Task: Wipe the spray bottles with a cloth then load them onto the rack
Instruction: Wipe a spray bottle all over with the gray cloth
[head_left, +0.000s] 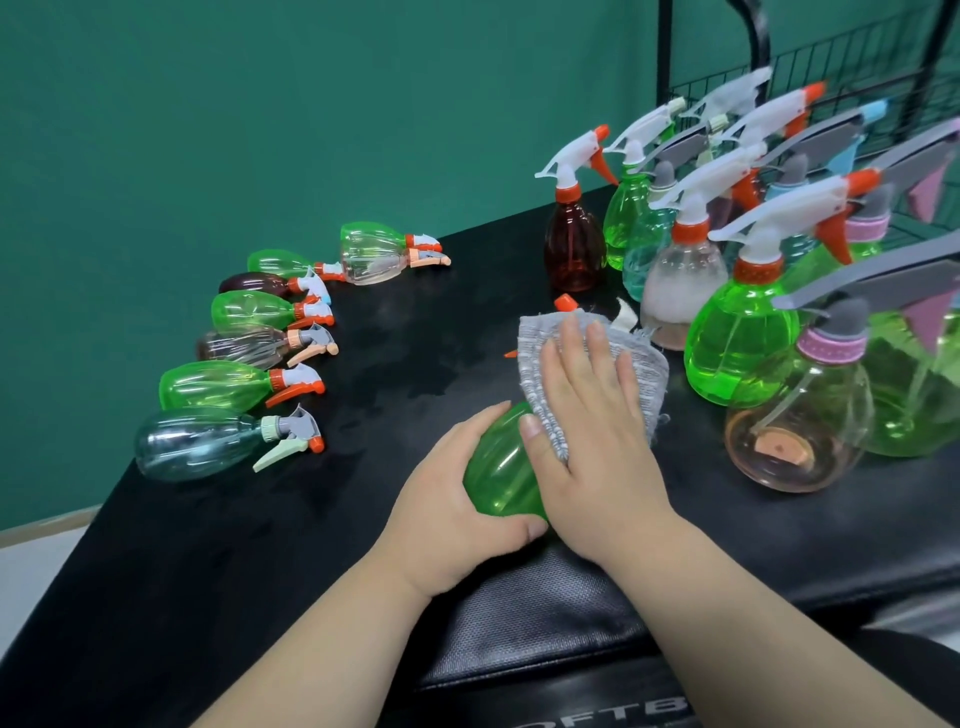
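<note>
Fingers (483, 418) of left hand (452, 499) round green bottle (501, 478), right fingers (597, 353) flat on cloth (644, 374)

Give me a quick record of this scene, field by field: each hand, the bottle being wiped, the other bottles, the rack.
left hand: grips the base of the green bottle
right hand: presses the cloth flat on it
green bottle: lying on the table
lying bottles: row at left, on their sides
upright bottles: cluster at right
rack: black wire, behind the upright bottles
</note>
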